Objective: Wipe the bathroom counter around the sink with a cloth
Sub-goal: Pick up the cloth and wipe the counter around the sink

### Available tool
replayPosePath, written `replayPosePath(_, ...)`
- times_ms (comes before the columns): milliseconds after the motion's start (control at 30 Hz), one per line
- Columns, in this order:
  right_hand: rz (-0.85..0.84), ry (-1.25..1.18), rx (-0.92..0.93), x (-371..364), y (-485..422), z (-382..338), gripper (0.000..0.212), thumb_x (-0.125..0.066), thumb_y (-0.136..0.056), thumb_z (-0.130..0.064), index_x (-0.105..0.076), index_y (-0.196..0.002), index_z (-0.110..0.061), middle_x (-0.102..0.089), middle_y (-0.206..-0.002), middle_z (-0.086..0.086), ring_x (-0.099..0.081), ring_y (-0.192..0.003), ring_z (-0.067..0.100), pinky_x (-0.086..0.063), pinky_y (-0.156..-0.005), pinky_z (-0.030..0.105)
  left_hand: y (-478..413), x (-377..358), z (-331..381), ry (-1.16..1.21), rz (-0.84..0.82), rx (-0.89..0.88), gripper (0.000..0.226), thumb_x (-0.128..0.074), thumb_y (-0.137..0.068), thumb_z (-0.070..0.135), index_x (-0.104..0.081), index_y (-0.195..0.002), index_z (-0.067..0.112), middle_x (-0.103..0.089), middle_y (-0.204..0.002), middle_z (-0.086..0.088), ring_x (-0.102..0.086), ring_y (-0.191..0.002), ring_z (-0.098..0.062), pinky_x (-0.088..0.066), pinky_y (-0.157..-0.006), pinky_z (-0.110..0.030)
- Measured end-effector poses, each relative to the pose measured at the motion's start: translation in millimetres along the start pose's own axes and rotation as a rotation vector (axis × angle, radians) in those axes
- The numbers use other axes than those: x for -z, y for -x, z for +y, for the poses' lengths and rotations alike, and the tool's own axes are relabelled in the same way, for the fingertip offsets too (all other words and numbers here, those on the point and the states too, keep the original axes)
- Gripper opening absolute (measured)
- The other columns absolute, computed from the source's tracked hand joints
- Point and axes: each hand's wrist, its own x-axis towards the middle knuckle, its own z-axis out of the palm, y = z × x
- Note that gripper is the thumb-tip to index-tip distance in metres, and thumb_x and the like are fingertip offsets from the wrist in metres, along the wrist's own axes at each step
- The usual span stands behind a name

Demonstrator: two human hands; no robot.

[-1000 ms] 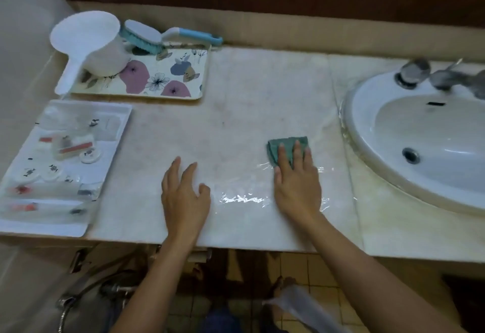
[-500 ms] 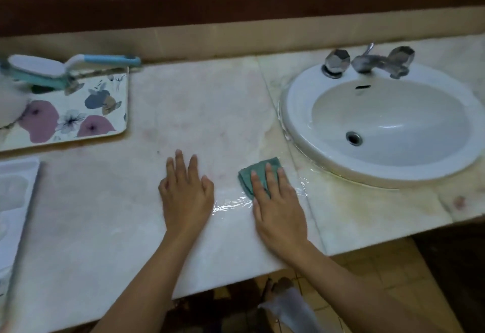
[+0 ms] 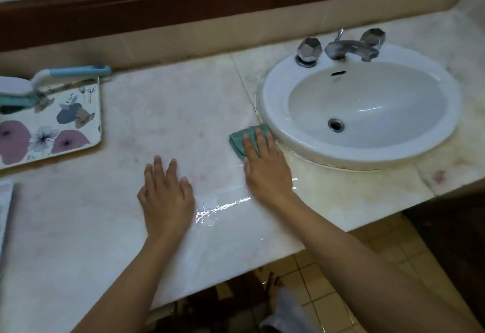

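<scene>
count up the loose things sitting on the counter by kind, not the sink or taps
cloth: 1, green cloth under the right hand by the sink
brush: 1, blue-handled brush
tray: 2, floral tray and white tray cut off at the left edge
total: 4

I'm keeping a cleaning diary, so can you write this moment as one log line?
step: wiping by sink | right hand: flat on cloth | left hand: flat on counter | puddle: between hands
</scene>
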Motion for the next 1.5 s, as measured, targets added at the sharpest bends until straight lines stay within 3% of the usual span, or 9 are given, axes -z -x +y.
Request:
replayPosePath(133,-0.018,0.08,0.077,16,89,71,0.056,-0.019,-0.099,-0.041,-0.01,-0.153,-0.029,-0.002,-0.161,-0.002,0.002,-0.148,0.018,-0.012,-0.117,0.035,1,2,0,0.01,0.019,-0.007,0.047,-0.041,-0.097,0.028,-0.04,-0.142,0.016,-0.027,-0.157,-0.011,-0.02,-0.145,-0.03,-0.028,-0.106,-0.051)
replayPosePath(333,0.031,0.07,-0.243,20,113,99,0.061,-0.013,-0.096,-0.04,-0.018,-0.152,-0.019,-0.011,-0.16,0.008,-0.005,-0.148,0.028,-0.027,-0.115,0.046,2,4,4,0.038,-0.007,0.017,0.046,-0.045,-0.096,0.028,-0.044,-0.14,0.017,-0.025,-0.158,-0.011,-0.019,-0.146,-0.03,-0.025,-0.109,-0.051)
replayPosePath(500,0.024,0.067,-0.039,9,111,74,0.056,-0.026,-0.097,-0.035,-0.025,-0.151,-0.021,-0.019,-0.159,0.007,-0.013,-0.147,0.028,-0.028,-0.112,0.043,-6,16,46,0.17,-0.093,0.158,0.038,-0.051,-0.088,0.025,-0.057,-0.125,0.017,-0.03,-0.152,-0.012,-0.022,-0.142,-0.031,-0.028,-0.109,-0.051)
replayPosePath(633,0.028,0.086,0.028,21,130,125,0.055,-0.028,-0.096,-0.036,-0.03,-0.149,-0.024,-0.025,-0.158,0.004,-0.019,-0.146,0.024,-0.03,-0.111,0.04,26,5,120,0.322,-0.168,-0.162,0.044,-0.061,-0.085,0.019,-0.056,-0.128,0.021,-0.031,-0.154,-0.004,-0.027,-0.141,-0.024,-0.028,-0.109,-0.043)
replayPosePath(867,0.149,-0.028,-0.472,54,150,275,0.056,-0.017,-0.1,-0.037,-0.023,-0.152,-0.017,-0.015,-0.159,0.008,-0.007,-0.147,0.029,-0.028,-0.113,0.052,85,-21,196,0.412,-0.256,-0.356,0.051,-0.048,-0.075,0.031,-0.059,-0.124,0.024,-0.038,-0.149,0.002,-0.031,-0.138,-0.019,-0.029,-0.107,-0.038)
replayPosePath(967,0.19,-0.095,-0.624,58,133,281,0.054,-0.021,-0.102,-0.032,-0.015,-0.153,-0.015,-0.004,-0.161,0.01,0.006,-0.147,0.031,-0.011,-0.119,0.048,91,-26,225,0.399,-0.225,-0.38,0.049,-0.049,-0.075,0.029,-0.06,-0.122,0.025,-0.04,-0.146,0.002,-0.033,-0.135,-0.018,-0.029,-0.107,-0.037)
replayPosePath(1267,0.107,0.002,-0.308,56,148,263,0.057,-0.014,-0.099,-0.039,-0.012,-0.153,-0.02,-0.004,-0.161,0.002,0.004,-0.148,0.022,-0.005,-0.116,0.039,36,-48,336,0.244,-0.298,-0.611,0.043,-0.046,-0.087,0.029,-0.059,-0.127,0.021,-0.052,-0.136,-0.002,-0.048,-0.122,-0.025,-0.037,-0.101,-0.041)
replayPosePath(1367,0.121,-0.018,-0.42,71,130,304,0.055,-0.017,-0.102,-0.036,-0.008,-0.153,-0.018,0.004,-0.161,0.0,0.011,-0.147,0.019,0.0,-0.116,0.035,18,-60,349,0.174,-0.411,-0.589,0.034,-0.041,-0.097,0.032,-0.059,-0.125,0.027,-0.056,-0.13,0.0,-0.055,-0.113,-0.024,-0.041,-0.096,-0.039)
replayPosePath(1500,0.104,-0.089,-0.634,88,92,343,0.054,-0.018,-0.103,-0.034,-0.008,-0.153,-0.016,0.008,-0.161,0.0,0.012,-0.147,0.019,-0.005,-0.12,0.039,27,-67,348,0.001,-0.247,-0.691,0.046,-0.023,-0.091,0.034,-0.068,-0.092,0.024,-0.067,-0.095,0.001,-0.06,-0.078,-0.026,-0.045,-0.068,-0.036)
